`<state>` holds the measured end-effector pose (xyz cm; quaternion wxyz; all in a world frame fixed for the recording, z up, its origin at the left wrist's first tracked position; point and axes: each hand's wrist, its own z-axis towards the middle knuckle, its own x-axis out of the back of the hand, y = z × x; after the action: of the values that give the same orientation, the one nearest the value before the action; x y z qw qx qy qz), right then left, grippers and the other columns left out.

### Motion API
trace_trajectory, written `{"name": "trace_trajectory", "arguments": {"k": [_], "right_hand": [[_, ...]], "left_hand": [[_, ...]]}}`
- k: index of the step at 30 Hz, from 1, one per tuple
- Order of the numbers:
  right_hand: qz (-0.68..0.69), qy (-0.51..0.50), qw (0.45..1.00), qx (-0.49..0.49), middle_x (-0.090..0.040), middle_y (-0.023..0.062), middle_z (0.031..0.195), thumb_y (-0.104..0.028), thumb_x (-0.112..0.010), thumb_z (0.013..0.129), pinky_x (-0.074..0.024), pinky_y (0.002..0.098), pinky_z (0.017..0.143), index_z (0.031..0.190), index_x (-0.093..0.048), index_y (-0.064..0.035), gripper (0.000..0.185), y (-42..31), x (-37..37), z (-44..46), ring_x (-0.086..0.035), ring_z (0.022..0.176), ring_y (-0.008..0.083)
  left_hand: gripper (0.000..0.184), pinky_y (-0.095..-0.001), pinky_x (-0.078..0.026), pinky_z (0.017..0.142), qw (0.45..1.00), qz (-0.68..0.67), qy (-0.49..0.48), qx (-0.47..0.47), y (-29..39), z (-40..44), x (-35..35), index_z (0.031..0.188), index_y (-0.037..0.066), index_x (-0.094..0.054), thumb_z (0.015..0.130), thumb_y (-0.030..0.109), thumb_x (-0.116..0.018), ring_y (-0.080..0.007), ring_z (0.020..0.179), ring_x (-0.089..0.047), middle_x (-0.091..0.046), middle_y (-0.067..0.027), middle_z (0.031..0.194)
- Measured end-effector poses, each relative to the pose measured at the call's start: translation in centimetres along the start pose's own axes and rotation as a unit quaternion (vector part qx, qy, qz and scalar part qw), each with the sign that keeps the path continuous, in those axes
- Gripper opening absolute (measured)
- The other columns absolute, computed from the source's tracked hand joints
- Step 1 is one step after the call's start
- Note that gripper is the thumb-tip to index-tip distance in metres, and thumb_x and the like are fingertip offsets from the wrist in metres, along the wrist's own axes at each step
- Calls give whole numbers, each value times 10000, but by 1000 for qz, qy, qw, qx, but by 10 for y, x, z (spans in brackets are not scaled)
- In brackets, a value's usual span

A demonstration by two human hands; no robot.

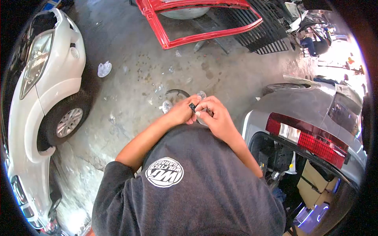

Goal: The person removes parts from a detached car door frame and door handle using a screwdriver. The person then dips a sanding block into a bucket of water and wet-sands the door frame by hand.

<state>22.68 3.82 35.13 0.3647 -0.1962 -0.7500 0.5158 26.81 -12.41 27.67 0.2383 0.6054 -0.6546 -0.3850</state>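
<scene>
Both of my hands meet in front of my chest, close above a dark shirt with a round white logo. My left hand [184, 111] has its fingers wrapped round a small black part [192, 106]. From the right, my right hand [215, 117] reaches to the same spot, its thumb and index finger pinched at the edge of the black part. Whether those fingertips grip the part or something smaller on it is too small to tell. Clear plastic [201, 94] shows just beyond the fingers.
A white car [63, 51] stands at the left. A red door frame [208, 38] and a black slatted panel [271, 46] are ahead. On the right is a grey vehicle [303, 102] with its rear open. Plastic bags [104, 69] lie on the concrete floor [130, 94].
</scene>
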Motion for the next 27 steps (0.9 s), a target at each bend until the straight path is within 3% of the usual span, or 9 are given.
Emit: {"name": "trace_trajectory", "arguments": {"k": [2, 6, 12, 18, 24, 27], "right_hand": [[-7, 12, 1000, -5, -573, 32, 955, -75, -652, 865, -398, 255, 653, 943, -664, -23, 95, 3, 2, -3, -496, 737, 96], [-22, 29, 998, -42, -571, 35, 945, -83, -667, 856, -399, 256, 649, 906, -654, -24, 79, 3, 7, -10, -492, 729, 93], [17, 97, 991, -86, -594, 39, 967, -89, -673, 855, -413, 254, 605, 951, -592, -15, 146, 5, 4, -17, -485, 663, 82], [56, 57, 993, -92, -600, 29, 966, -66, -648, 880, -408, 237, 586, 1004, -567, -20, 156, 13, 11, -19, -495, 656, 49], [10, 33, 995, -93, -590, 13, 965, -58, -648, 884, -405, 238, 583, 1007, -560, -25, 154, 18, 13, -18, -490, 656, 41], [-5, 30, 997, -76, -606, 28, 979, -57, -650, 883, -421, 252, 591, 1008, -583, -29, 144, 10, 13, -15, -509, 646, 76]], "left_hand": [[510, -295, -514, 553, 999, 9, 24, 26, 2, 0, -8, 1282, 93, -530, 1042, 502, -343, -148, 576, -615, -615, -59, 675], [485, -302, -518, 561, 998, 40, -34, 23, -2, 9, -14, 1376, 101, -484, 1052, 428, -332, -161, 587, -627, -622, -58, 696], [412, -334, -534, 570, 992, 99, -64, -36, -16, 24, -25, 1378, 97, -469, 972, 144, -417, -190, 614, -655, -639, -87, 716], [471, -346, -527, 572, 987, 136, -76, -40, -13, 27, -28, 1426, 98, -417, 955, 111, -439, -198, 612, -648, -651, -90, 729], [474, -354, -516, 603, 981, 174, -60, -69, -13, 29, -24, 1434, 79, -407, 963, 131, -436, -208, 617, -640, -646, -90, 722], [460, -350, -516, 615, 983, 157, -42, -85, -12, 24, -21, 1432, 88, -413, 979, 168, -424, -207, 624, -643, -646, -92, 722]]}}
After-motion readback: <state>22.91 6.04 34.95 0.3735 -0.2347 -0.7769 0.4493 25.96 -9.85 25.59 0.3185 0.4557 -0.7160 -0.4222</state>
